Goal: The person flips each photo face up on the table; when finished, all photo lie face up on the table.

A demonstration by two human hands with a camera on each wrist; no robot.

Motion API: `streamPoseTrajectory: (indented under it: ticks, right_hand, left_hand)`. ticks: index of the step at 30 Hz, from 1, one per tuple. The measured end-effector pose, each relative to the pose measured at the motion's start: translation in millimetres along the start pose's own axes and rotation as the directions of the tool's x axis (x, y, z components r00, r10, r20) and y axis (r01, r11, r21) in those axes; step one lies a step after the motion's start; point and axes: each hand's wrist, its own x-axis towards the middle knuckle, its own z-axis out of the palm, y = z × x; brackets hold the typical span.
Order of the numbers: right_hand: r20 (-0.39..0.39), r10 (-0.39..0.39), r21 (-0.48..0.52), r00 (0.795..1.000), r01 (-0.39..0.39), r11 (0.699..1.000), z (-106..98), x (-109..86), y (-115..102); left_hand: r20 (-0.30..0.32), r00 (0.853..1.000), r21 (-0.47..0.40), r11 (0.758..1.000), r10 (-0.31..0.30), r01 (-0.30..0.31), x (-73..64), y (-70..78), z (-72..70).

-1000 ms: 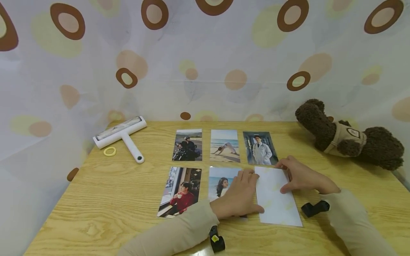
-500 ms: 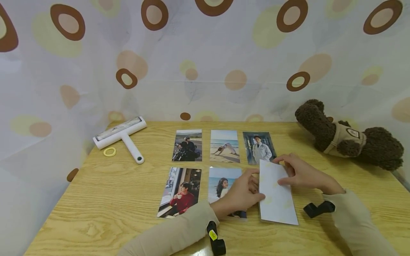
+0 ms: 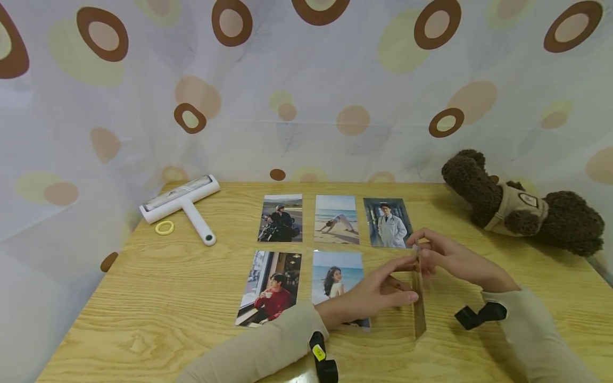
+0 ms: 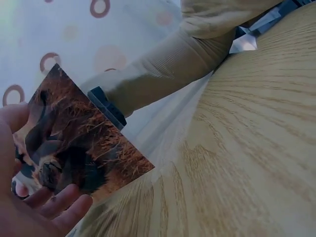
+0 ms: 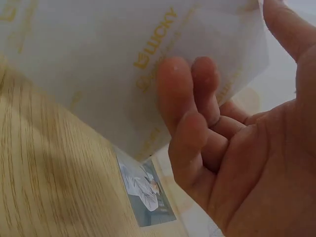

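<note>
A photo print [image 3: 419,314] stands nearly on edge between both hands, seen almost edge-on from the head. Its picture side, a dark figure among reddish-brown strands, faces my left hand [image 3: 361,300] in the left wrist view. Thumb and forefinger of that hand grip the upper edge. My right hand [image 3: 462,261] pinches the far end. In the right wrist view, its curled fingers [image 5: 177,91] lie before the white back with yellow lettering. Left of it lies a photo of a long-haired person by the sea [image 3: 335,274]; beyond is one of a person in a white coat [image 3: 390,226].
Other photos show a motorcycle rider [image 3: 280,219], a beach stretch [image 3: 336,219] and a person in a red sweater [image 3: 273,290]. A white lint roller [image 3: 184,197] and yellow ring [image 3: 164,227] lie left. A brown teddy bear [image 3: 522,205] lies at the back right.
The photo print, lying white side up a second ago, has been raised by its left edge onto its side. My left hand has shifted right with it; the right fingers have moved behind its white back.
</note>
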Motion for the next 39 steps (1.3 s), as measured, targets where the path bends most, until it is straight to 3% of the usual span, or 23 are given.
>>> streamPoseTrajectory:
  ticks: [4,8,12,17,24,30,34,39]
  right_hand:
    - [-0.016,0.01,-0.039,1.0,-0.011,0.999,-1,-3.5,-1]
    - [-0.007,0.035,-0.015,0.999,-0.035,0.999,-4,-8.8,-3]
    - [0.007,0.055,-0.032,0.998,-0.055,0.998,-7,-13.0,-5]
    - [0.029,0.032,-0.077,0.999,-0.03,0.997,-12,-15.9,-2]
    - [0.133,-0.017,0.052,0.991,0.01,0.999,-22,-17.7,13]
    - [0.118,0.059,-0.101,0.991,-0.047,0.994,-23,-18.7,20]
    - [0.113,0.071,-0.157,0.991,-0.052,0.986,-21,-17.0,24]
    - [0.146,0.05,-0.2,0.988,-0.02,0.98,-19,-13.8,29]
  left_hand:
    - [0.029,1.0,0.112,0.994,-0.004,0.0,-0.2,-2.4,0.6]
    - [0.049,0.999,0.292,0.956,0.012,-0.026,-0.7,-2.9,-0.5]
    - [0.092,0.995,0.455,0.888,0.032,-0.071,-0.4,-4.1,-2.1]
    - [0.131,0.991,0.603,0.794,-0.004,-0.076,-0.4,-9.0,-3.1]
    - [0.129,0.988,0.795,0.604,-0.086,-0.051,-3.5,-9.1,-5.1]
    - [0.133,0.982,0.883,0.466,-0.137,-0.054,-6.7,-4.6,-5.0]
    - [0.138,0.979,0.91,0.41,-0.148,-0.066,-7.1,-5.2,-5.7]
    - [0.138,0.972,0.922,0.382,-0.189,-0.057,-6.2,-7.9,-8.4]
